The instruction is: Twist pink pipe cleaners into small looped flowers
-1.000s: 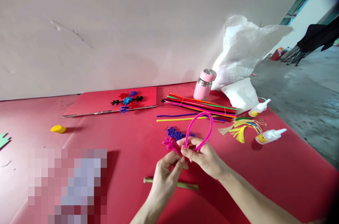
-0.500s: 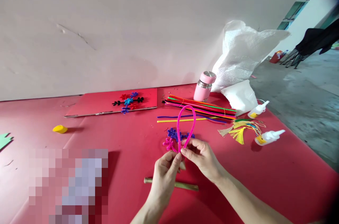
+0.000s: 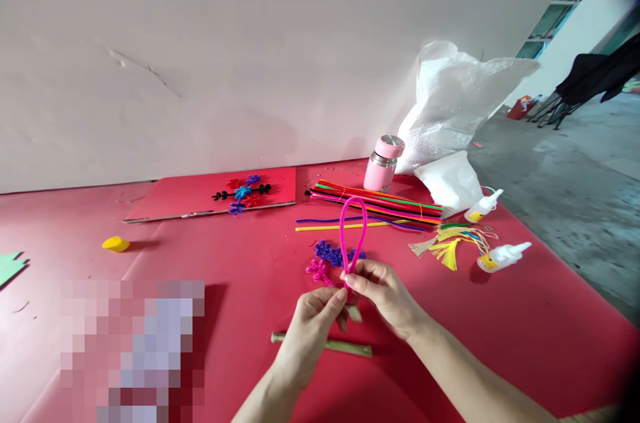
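A bright pink pipe cleaner point(image 3: 342, 230) is bent into a tall upright loop above the table. My left hand point(image 3: 316, 323) pinches its lower end between thumb and fingertips. Just above and to the right, my right hand point(image 3: 383, 293) pinches the loop where its two sides meet. Behind the hands lie blue pipe-cleaner flowers point(image 3: 327, 252) and a pink pipe-cleaner flower point(image 3: 317, 269). Below them a greenish stick point(image 3: 350, 348) lies on the red table, partly covered by my left wrist. A small pale piece by my left fingers is too hidden to name.
Behind are bundled pipe cleaners point(image 3: 380, 203), a pink thermos point(image 3: 381, 166) and a flower-decorated red board point(image 3: 185, 193). To the right stand glue bottles point(image 3: 500, 258) beside tassels point(image 3: 445, 253). A yellow object point(image 3: 116, 244) sits left. A white panel point(image 3: 225, 70) rises along the back.
The pink loop has become narrower and shifted slightly right, its sides drawn closer at the bottom. Both hands keep their pinch. The camera view has shifted a little.
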A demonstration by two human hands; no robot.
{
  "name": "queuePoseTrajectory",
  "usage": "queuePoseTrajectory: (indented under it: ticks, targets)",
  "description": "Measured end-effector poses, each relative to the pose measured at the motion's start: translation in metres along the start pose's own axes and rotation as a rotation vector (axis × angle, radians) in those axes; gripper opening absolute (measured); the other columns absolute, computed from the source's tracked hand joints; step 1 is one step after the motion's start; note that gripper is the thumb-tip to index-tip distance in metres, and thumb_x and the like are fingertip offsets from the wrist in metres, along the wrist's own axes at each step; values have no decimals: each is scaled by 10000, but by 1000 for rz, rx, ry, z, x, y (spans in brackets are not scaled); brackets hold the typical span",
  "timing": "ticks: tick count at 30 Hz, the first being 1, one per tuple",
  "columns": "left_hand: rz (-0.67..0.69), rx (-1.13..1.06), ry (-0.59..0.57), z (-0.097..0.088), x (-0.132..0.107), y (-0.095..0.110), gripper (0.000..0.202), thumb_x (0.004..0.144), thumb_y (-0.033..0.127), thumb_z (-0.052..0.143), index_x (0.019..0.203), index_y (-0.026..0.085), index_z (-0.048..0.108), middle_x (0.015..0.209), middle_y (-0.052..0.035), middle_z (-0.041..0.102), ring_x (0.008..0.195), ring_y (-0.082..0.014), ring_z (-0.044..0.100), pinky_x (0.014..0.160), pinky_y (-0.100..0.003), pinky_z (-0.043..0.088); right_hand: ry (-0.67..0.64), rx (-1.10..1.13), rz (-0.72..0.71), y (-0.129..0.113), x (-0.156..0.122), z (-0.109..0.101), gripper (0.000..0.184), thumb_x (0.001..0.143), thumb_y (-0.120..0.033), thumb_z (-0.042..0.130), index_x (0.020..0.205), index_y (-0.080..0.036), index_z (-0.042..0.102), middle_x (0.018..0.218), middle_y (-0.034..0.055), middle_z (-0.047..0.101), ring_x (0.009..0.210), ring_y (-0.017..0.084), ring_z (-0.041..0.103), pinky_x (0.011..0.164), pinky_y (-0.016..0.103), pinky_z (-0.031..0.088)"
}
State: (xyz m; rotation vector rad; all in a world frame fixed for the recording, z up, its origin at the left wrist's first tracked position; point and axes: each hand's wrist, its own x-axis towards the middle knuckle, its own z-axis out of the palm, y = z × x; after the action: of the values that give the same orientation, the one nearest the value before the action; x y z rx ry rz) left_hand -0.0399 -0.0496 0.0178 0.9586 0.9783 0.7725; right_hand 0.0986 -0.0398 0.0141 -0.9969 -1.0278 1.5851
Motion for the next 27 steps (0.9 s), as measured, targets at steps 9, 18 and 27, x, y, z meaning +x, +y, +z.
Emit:
queuePoseTrajectory:
  ticks: [9, 18, 27]
  targets:
    - [-24, -117, 20, 2, -6, 6, 273, 780, 307, 532, 648, 93, 639, 587, -70, 639, 542, -118, 486, 559, -233, 378, 9, 80, 11, 1, -2, 2, 117, 738, -244, 629, 686, -143, 599, 570, -47, 517, 534, 67, 456, 551, 203, 386]
    - [46, 133, 49, 5, -5, 1, 283, 774, 326, 559, 608, 107, 624, 562, -36, 623, 522, -88, 431, 524, -196, 328, -27, 41, -19, -3, -6, 7, 160, 745, -289, 606, 657, -160, 576, 453, -53, 521, 390, 96, 481, 450, 239, 395]
    - [12, 22, -33, -1, -10, -14, 299, 731, 378, 603, 599, 110, 608, 514, -21, 591, 489, -93, 453, 521, -211, 368, 278, 5, -246, -28, 18, 3, 113, 714, -302, 639, 737, -192, 647, 621, -34, 587, 580, 96, 498, 568, 221, 386]
